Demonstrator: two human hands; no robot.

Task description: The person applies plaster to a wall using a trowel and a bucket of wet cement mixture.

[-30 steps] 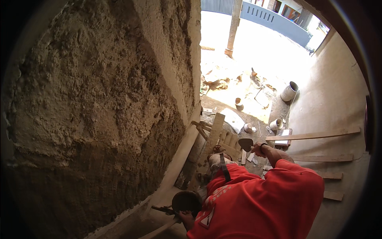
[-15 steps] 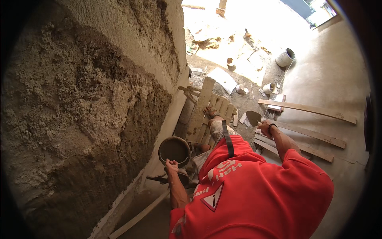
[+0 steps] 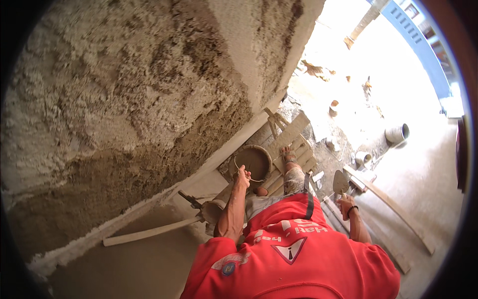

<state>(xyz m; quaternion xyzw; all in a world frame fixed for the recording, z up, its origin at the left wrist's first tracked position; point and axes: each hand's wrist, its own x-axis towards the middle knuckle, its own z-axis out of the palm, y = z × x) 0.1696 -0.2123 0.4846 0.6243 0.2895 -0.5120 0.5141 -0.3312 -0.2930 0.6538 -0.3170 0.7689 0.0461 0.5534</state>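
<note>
My left hand (image 3: 243, 176) is closed around the thin handle of a round bucket (image 3: 269, 158) of wet grey mortar. The bucket is over or on the wooden planks beside the rough wall; whether it bears its weight on them I cannot tell. In my right hand (image 3: 347, 205), out to the right, is a pointing trowel (image 3: 340, 182), its blade pointing away from me. A dark bracelet circles that wrist. My sandalled foot (image 3: 288, 155) stands on the plank platform (image 3: 300, 149).
A partly plastered wall (image 3: 149, 94) rises on the left. Near its base are a smaller round container (image 3: 213, 211) and a long pale strip (image 3: 149, 231). Boards (image 3: 393, 209) lie at the right. Beyond are a grey bucket (image 3: 397, 133), a smaller pail (image 3: 364, 159) and scattered debris.
The view has turned, and the scene sits differently in it. The mortar bucket has moved forward over the planks with my left hand on its handle. My right hand still holds the trowel.
</note>
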